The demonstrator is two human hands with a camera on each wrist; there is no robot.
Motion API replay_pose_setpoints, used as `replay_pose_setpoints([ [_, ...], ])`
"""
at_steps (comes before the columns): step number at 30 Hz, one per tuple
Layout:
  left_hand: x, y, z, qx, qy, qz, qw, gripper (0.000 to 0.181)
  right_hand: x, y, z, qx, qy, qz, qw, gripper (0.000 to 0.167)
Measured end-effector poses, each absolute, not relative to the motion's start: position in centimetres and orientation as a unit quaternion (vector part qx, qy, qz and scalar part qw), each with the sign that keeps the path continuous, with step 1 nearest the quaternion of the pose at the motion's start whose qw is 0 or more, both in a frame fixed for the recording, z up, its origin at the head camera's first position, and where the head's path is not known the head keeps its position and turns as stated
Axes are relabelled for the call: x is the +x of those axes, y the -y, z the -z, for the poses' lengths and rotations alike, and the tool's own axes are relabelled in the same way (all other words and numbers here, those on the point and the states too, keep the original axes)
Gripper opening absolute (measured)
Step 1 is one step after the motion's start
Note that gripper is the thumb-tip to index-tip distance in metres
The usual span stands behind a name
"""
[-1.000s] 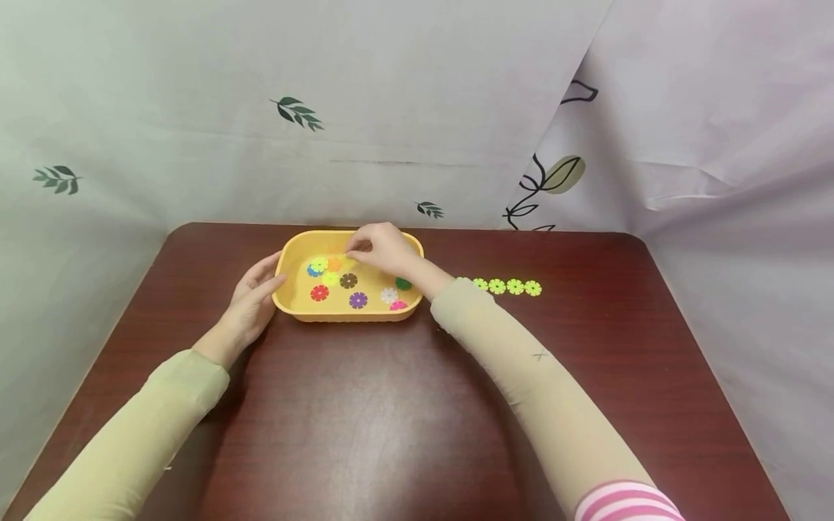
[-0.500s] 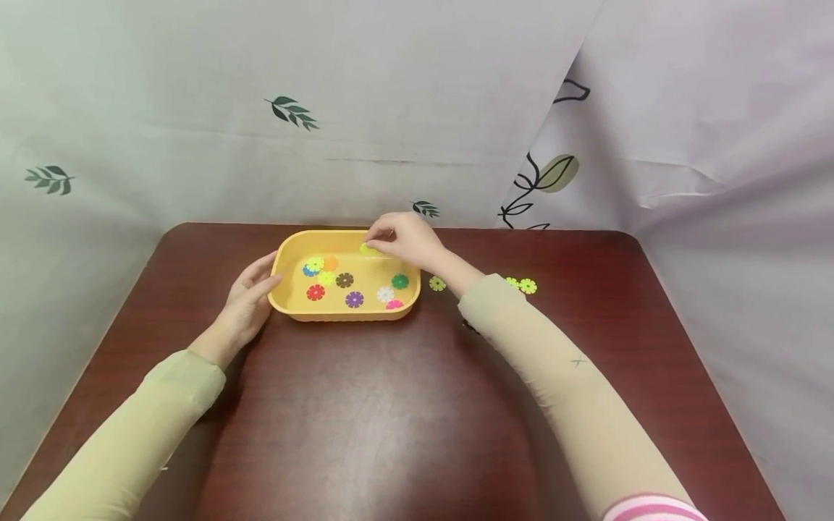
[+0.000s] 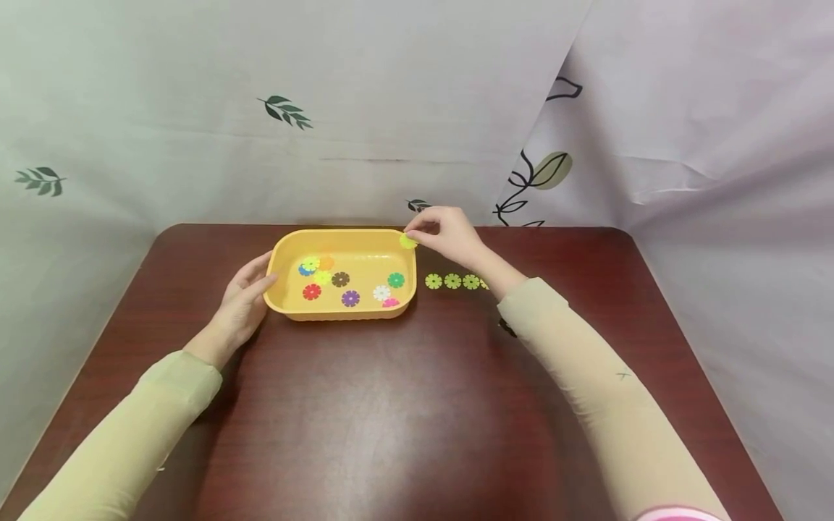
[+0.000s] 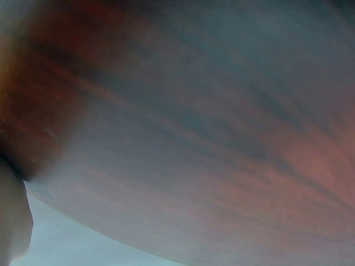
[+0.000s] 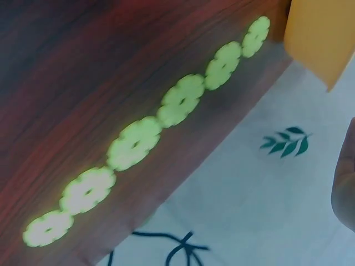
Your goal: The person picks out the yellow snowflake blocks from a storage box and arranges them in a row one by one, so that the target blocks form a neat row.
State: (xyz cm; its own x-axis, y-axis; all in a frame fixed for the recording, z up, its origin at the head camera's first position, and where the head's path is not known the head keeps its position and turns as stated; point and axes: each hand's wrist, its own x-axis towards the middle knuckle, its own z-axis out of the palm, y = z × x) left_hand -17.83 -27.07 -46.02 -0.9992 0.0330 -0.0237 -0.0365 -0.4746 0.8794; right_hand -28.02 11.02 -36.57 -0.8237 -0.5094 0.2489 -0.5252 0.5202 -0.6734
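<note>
A: State the condition of the left grip [image 3: 242,304].
B: Grasping. Thumb laid over the near-left rim of the yellow tray [image 3: 339,316], fingers along the outer wall.

A: List the contents, proceeding right from that grip.
B: First, a blue disc [image 3: 303,270] partly covered by a yellow-green disc [image 3: 312,263]; nearer the wearer, a red disc [image 3: 311,292]. Next, an orange disc [image 3: 328,263], a brown disc [image 3: 340,279] and a purple disc [image 3: 350,298]. Farthest from the left grip: a white disc [image 3: 381,293], a pink disc [image 3: 390,303] and a green disc [image 3: 396,280].

A: Right grip [image 3: 449,233]?
B: Grasping. Thumb and fingertips pinch a held disc [image 3: 407,242], yellow-green, at the tray's far-right corner. Contact with the rim cannot be determined.

A: Remaining parts?
B: Nearer the wearer than the right grip, a row of yellow-green discs [image 3: 452,281] lies on the table [image 3: 365,405]. The right wrist view shows six, arranged in line. In the head view, the right forearm covers part of the row.
</note>
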Motion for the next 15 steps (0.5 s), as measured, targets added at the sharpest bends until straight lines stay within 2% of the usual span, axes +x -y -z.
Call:
replay_pose_setpoints([
  [15, -17.9, 27.5, 46.1, -0.001, -0.504, -0.863, 0.03, 0.037, -27.5, -17.3, 36.7, 0.259, 0.882, -0.391, 0.046, 0.009],
])
